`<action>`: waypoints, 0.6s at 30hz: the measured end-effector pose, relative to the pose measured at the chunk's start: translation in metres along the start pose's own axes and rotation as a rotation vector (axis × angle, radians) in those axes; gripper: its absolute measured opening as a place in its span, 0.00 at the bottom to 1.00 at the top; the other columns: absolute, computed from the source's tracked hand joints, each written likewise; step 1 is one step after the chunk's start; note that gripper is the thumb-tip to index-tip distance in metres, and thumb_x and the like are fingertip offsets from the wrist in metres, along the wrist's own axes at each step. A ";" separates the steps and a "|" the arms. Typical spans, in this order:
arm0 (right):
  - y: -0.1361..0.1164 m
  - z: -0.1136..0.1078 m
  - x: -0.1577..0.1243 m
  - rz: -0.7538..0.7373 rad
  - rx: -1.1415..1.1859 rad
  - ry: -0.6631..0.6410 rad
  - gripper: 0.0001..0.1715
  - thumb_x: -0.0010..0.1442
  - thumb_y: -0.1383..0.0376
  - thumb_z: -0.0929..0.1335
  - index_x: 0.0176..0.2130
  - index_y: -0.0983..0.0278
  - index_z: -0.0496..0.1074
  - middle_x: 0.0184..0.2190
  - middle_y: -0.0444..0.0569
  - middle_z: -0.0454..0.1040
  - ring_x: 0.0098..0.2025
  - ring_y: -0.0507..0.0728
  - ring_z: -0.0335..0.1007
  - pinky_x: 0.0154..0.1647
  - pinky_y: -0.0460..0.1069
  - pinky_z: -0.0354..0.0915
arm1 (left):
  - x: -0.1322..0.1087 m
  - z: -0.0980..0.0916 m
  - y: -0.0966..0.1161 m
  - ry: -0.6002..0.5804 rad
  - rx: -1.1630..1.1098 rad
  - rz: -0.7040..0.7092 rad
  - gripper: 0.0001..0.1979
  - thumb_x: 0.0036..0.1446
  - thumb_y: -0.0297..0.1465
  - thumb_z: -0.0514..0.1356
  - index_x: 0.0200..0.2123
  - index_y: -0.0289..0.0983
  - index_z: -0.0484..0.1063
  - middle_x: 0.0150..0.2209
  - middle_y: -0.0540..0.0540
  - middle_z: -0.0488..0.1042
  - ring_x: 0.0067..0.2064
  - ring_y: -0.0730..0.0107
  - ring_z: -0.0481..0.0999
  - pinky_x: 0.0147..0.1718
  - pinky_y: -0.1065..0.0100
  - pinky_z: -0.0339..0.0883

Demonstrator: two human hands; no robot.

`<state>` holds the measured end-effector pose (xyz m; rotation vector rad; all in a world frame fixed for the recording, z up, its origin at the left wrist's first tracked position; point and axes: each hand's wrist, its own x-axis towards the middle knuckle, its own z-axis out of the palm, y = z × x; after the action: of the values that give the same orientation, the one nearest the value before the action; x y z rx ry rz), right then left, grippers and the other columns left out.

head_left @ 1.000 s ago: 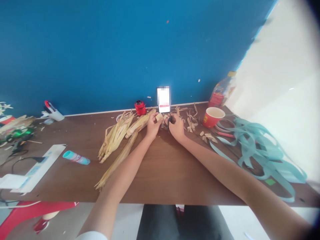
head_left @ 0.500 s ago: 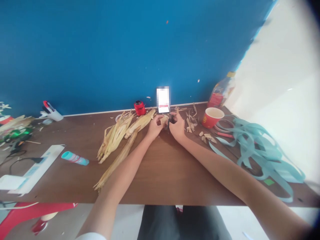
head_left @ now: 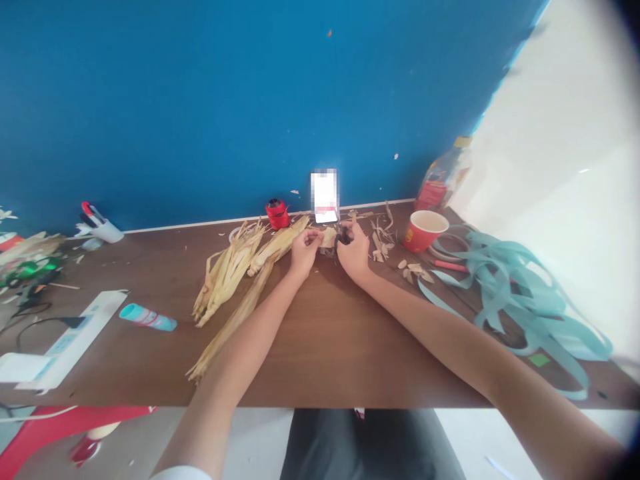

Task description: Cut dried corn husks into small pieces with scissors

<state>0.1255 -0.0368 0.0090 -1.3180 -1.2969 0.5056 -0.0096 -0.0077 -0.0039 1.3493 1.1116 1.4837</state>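
Note:
Near the back of the brown table, my left hand (head_left: pixel 305 252) pinches a small pale piece of corn husk (head_left: pixel 328 237). My right hand (head_left: pixel 354 251) is closed around the black handles of a pair of scissors (head_left: pixel 343 236), just right of the piece. The scissors' blades point up and away, in front of a phone (head_left: pixel 325 199) leaning on the blue wall. Bunches of dried husk (head_left: pixel 230 270) lie left of my left hand. Curled husk scraps (head_left: pixel 383 243) are right of my right hand.
A red paper cup (head_left: pixel 425 231), a bottle (head_left: pixel 443 177) and heaped teal ribbon (head_left: pixel 520 287) are at the right. A red roll (head_left: pixel 277 214) stands at the back. On the left lie a blue tube (head_left: pixel 148 317), a power strip (head_left: pixel 75 340) and a pen holder (head_left: pixel 107 231).
My left hand has moved slightly left, away from my right hand, and more of the pale husk piece shows between them. The scissors' blades are now more visible.

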 end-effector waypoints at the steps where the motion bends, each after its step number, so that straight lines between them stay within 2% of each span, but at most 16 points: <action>1: 0.000 0.000 0.000 -0.004 0.002 -0.001 0.22 0.53 0.65 0.65 0.49 0.64 0.68 0.35 0.50 0.77 0.37 0.57 0.74 0.43 0.50 0.68 | 0.000 0.000 -0.001 -0.007 -0.005 0.004 0.14 0.51 0.39 0.67 0.35 0.35 0.74 0.32 0.46 0.75 0.34 0.70 0.72 0.36 0.70 0.65; 4: 0.001 0.000 0.001 -0.020 0.026 0.012 0.22 0.52 0.64 0.65 0.48 0.64 0.69 0.36 0.51 0.77 0.38 0.57 0.74 0.43 0.50 0.68 | 0.001 0.001 -0.002 -0.074 -0.007 0.004 0.15 0.52 0.40 0.66 0.39 0.35 0.75 0.34 0.45 0.76 0.35 0.69 0.73 0.37 0.69 0.65; 7: 0.002 0.000 0.002 -0.011 0.072 0.011 0.22 0.52 0.64 0.65 0.48 0.64 0.68 0.37 0.51 0.78 0.39 0.58 0.74 0.42 0.50 0.68 | 0.000 0.002 0.000 -0.175 0.019 -0.006 0.15 0.51 0.41 0.67 0.35 0.34 0.76 0.32 0.45 0.76 0.34 0.69 0.73 0.36 0.69 0.65; 9: 0.002 0.000 0.002 -0.003 0.088 0.005 0.23 0.52 0.64 0.65 0.49 0.65 0.68 0.36 0.51 0.78 0.38 0.58 0.74 0.41 0.50 0.68 | -0.001 0.003 0.002 -0.199 0.033 -0.012 0.16 0.51 0.42 0.66 0.32 0.34 0.75 0.31 0.46 0.76 0.33 0.69 0.73 0.35 0.69 0.65; 18: 0.003 0.000 0.002 -0.035 0.049 0.001 0.22 0.51 0.64 0.66 0.47 0.65 0.70 0.36 0.51 0.78 0.38 0.58 0.74 0.43 0.51 0.68 | -0.001 0.003 0.001 -0.121 -0.031 -0.047 0.16 0.50 0.41 0.67 0.30 0.35 0.69 0.28 0.48 0.74 0.27 0.73 0.72 0.30 0.70 0.66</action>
<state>0.1271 -0.0348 0.0074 -1.2528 -1.2966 0.5086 -0.0067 -0.0089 -0.0032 1.3642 1.0321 1.3615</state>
